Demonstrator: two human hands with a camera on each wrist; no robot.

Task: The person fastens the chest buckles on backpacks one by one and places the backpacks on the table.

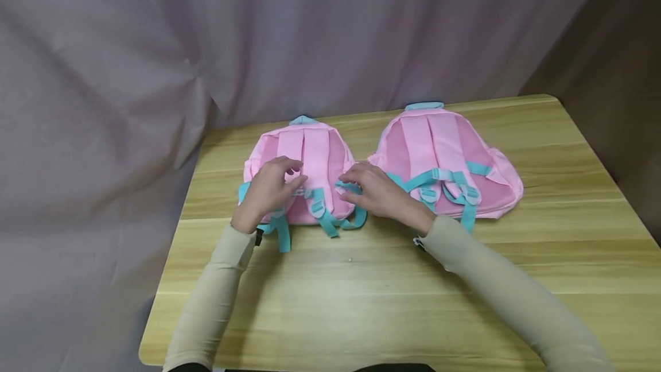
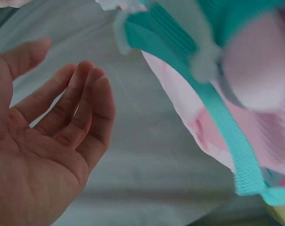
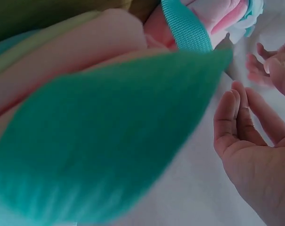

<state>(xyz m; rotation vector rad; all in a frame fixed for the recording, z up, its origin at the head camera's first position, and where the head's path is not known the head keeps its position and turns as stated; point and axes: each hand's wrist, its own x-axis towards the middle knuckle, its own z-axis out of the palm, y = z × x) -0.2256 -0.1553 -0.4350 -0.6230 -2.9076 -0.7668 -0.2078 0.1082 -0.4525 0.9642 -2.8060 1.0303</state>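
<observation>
Two pink backpacks with teal webbing lie back side up, their shoulder straps showing. Over the lower part of the left backpack (image 1: 317, 151) hover both hands, a gap between them. My left hand (image 1: 265, 188) is at its left side, fingers loosely bent; the left wrist view shows no object in the palm, with a teal strap (image 2: 227, 127) and pale buckle (image 2: 206, 63) beside it. Near the left backpack's lower right corner is my right hand (image 1: 377, 189), beside a teal strap (image 1: 347, 188). Its relaxed fingers look bare in the right wrist view, where a blurred teal strap (image 3: 109, 141) fills the foreground.
The right backpack (image 1: 420, 142) lies close beside the left one, partly behind my right forearm. Both rest on a wooden table (image 1: 320, 303) with rounded corners. A grey curtain (image 1: 310, 33) hangs along the table's back and left; a brown surface (image 1: 614, 73) stands at the right.
</observation>
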